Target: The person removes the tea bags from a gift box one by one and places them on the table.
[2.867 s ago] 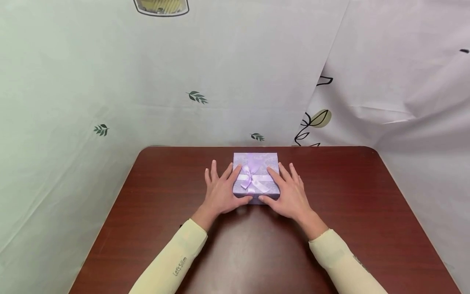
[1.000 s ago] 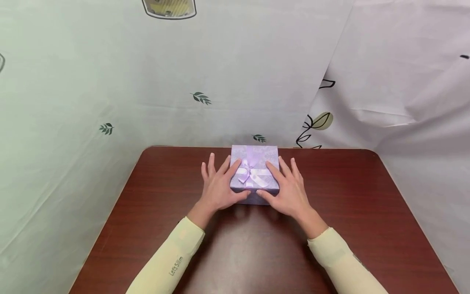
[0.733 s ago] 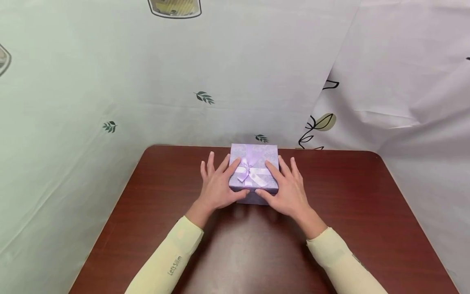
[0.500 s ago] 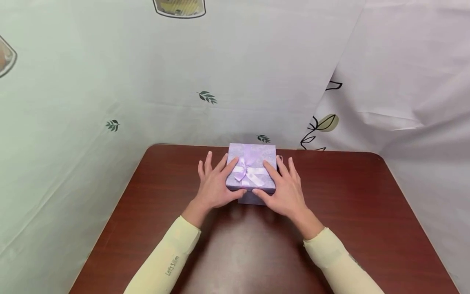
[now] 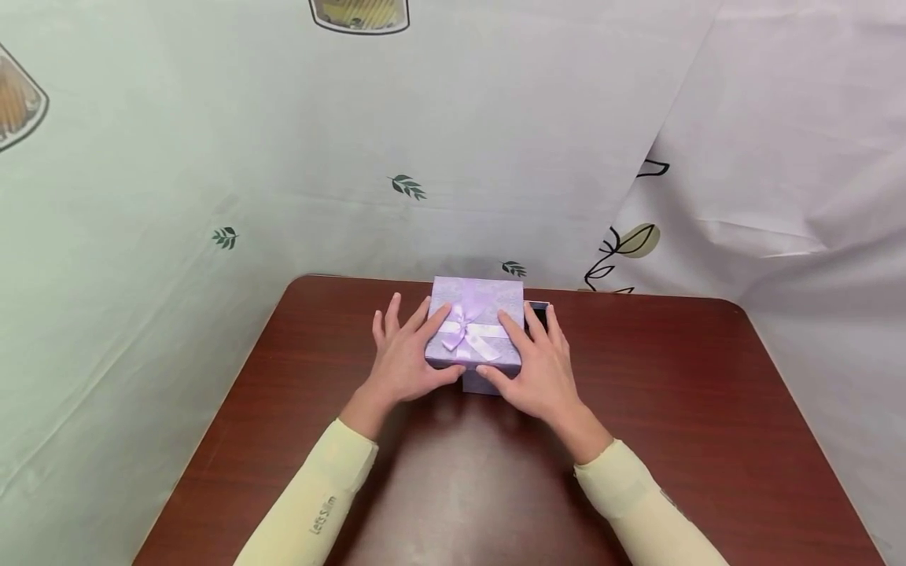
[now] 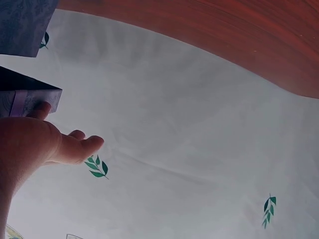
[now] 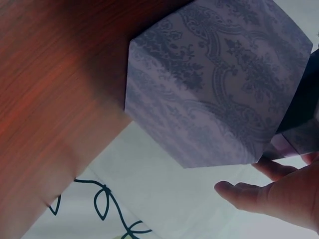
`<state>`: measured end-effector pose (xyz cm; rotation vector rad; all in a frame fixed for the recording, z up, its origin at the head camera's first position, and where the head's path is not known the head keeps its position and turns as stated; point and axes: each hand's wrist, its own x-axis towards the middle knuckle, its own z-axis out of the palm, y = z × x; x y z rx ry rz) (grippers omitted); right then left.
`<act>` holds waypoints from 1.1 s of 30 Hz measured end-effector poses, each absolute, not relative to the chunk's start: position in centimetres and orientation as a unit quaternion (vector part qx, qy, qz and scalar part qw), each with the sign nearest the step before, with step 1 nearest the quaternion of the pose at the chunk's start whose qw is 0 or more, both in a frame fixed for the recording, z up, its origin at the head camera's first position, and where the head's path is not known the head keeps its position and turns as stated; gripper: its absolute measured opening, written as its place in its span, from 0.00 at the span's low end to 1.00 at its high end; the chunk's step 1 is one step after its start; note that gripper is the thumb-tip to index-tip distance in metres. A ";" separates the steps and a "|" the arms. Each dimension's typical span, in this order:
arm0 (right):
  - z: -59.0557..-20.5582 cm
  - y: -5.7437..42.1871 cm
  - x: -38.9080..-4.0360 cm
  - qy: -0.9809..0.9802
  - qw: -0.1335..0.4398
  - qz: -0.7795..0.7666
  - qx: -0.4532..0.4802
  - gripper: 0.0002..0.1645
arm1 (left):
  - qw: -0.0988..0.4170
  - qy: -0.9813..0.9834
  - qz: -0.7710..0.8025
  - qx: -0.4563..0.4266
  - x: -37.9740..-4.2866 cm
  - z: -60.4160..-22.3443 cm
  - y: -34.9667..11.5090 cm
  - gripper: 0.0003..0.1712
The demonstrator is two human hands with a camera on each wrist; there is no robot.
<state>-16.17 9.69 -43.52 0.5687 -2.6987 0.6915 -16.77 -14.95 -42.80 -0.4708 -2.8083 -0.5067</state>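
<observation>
A lilac patterned gift-box lid (image 5: 481, 305) with a ribbon bow (image 5: 463, 327) is raised and offset to the left over its box base (image 5: 481, 383). My left hand (image 5: 405, 362) grips the lid's left side, thumb at the front edge. On the opposite side my right hand (image 5: 543, 369) holds it the same way, the two thumbs nearly meeting. A dark inner corner of the base shows behind the right fingers. In the left wrist view a gap separates the lid (image 6: 37, 101) from the base (image 6: 25, 25). The right wrist view shows the base's patterned walls (image 7: 209, 84).
The box base stands near the back edge of a reddish-brown wooden table (image 5: 658, 393). Behind the table hangs a pale curtain (image 5: 340, 157) printed with leaves, close to the table's far edge.
Both hands have lifted the lid from the base and carried it leftward. The base's front wall and its dark right rear opening have come into sight. The head view has shifted slightly.
</observation>
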 end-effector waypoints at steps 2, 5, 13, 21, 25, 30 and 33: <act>-43.6 9.5 -16.2 -0.939 0.151 0.237 0.199 0.52 | 0.126 -0.962 -0.178 -0.161 -16.7 -42.8 -15.2 0.56; -43.7 9.2 -16.2 -0.939 0.154 0.236 0.199 0.53 | 0.126 -0.962 -0.180 -0.162 -16.7 -42.9 -15.5 0.56; -43.8 8.3 -16.0 -0.937 0.162 0.234 0.203 0.52 | 0.127 -0.958 -0.197 -0.165 -16.6 -43.1 -16.5 0.56; -43.8 7.2 -16.1 -0.937 0.167 0.227 0.206 0.52 | 0.144 -0.953 -0.209 -0.166 -16.4 -43.2 -17.6 0.56; -43.9 6.7 -16.2 -0.935 0.167 0.233 0.207 0.52 | 0.141 -0.952 -0.216 -0.162 -16.4 -43.2 -18.0 0.56; -44.0 6.0 -16.3 -0.932 0.169 0.241 0.210 0.52 | 0.139 -0.953 -0.220 -0.156 -16.3 -43.0 -18.6 0.56; -43.9 5.6 -16.4 -0.932 0.173 0.237 0.213 0.52 | 0.137 -0.953 -0.222 -0.153 -16.2 -42.9 -18.9 0.56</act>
